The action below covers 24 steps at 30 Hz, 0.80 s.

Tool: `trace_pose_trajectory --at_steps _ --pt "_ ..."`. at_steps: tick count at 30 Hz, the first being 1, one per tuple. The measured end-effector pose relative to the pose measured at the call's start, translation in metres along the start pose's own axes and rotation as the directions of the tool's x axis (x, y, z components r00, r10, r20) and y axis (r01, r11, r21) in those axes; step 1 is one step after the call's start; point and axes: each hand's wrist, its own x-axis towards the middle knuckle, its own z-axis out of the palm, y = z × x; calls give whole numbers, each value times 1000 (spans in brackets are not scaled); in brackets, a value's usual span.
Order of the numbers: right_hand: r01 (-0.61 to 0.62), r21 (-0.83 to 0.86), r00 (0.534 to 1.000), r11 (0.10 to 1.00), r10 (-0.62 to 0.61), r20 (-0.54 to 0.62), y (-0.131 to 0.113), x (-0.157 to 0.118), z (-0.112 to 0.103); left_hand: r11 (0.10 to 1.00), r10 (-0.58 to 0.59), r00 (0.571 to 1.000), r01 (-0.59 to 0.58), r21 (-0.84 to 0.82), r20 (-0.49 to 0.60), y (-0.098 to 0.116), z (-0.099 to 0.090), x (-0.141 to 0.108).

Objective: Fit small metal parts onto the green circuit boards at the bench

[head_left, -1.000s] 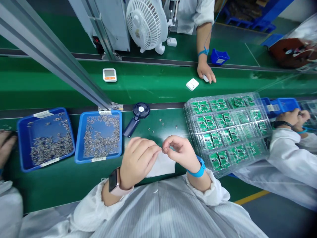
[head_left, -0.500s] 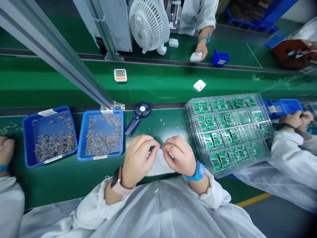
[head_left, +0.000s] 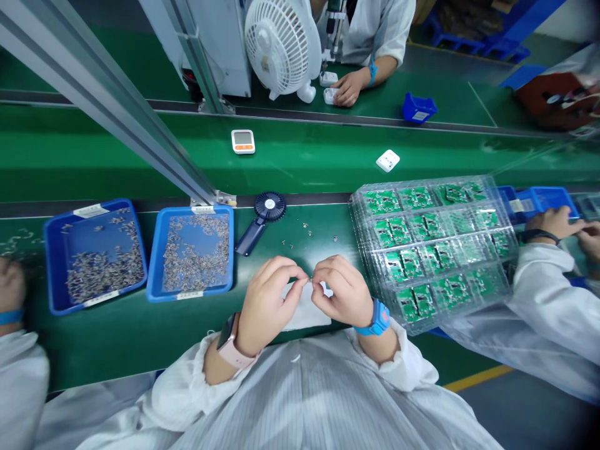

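Note:
My left hand (head_left: pixel 272 303) and my right hand (head_left: pixel 344 290) meet in front of my chest, thumbs and fingertips pinched together. Between the fingertips is a tiny metal part (head_left: pixel 310 279), too small to name more closely. A white sheet (head_left: pixel 307 310) lies under the hands on the green table. Several loose metal bits (head_left: pixel 307 228) are scattered just beyond my fingers. Left of my hands stand two blue trays of small metal parts, the nearer tray (head_left: pixel 229 250) and the farther tray (head_left: pixel 49 269). Stacked clear plastic trays (head_left: pixel 434 247) with green circuit boards stand at right.
A dark handheld fan (head_left: pixel 269 206) lies beyond my left hand. On the green belt sit a white-and-orange device (head_left: pixel 243 142) and a white cover (head_left: pixel 388 160). A metal post (head_left: pixel 117 106) slants at left. Co-workers' hands show at left, far side (head_left: pixel 349 87) and right (head_left: pixel 553 222).
The two white items on the belt have shifted right. My hands have moved slightly, still pinching. Across the belt, the co-worker's hand has moved left with a white piece.

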Motion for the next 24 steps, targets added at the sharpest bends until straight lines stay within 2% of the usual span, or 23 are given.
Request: trace_pose_trajectory --at_steps 4,9,11,14,16,20,24 --pt "-2 -46 1000 999 3 15 3 -1 -2 1000 13 1000 -13 28 4 1 2 0" --pt "-54 74 998 996 50 46 2 2 -7 975 -130 991 134 -177 34 -4 1 5" --pt "-100 140 994 985 94 48 1 4 -10 915 -222 970 243 -323 99 -7 0 7" --pt "-136 210 991 968 135 16 -2 5 -11 749 -324 912 409 -522 250 -12 -3 8" --pt "-124 227 992 966 126 6 -3 6 -10 648 -353 879 476 -595 320 -13 -4 7" --pt "-81 228 997 970 80 11 -4 8 -7 533 -357 851 525 -664 386 -16 -3 4" --pt "-71 226 997 972 71 9 -4 9 -5 494 -359 842 538 -683 403 -18 -2 3"
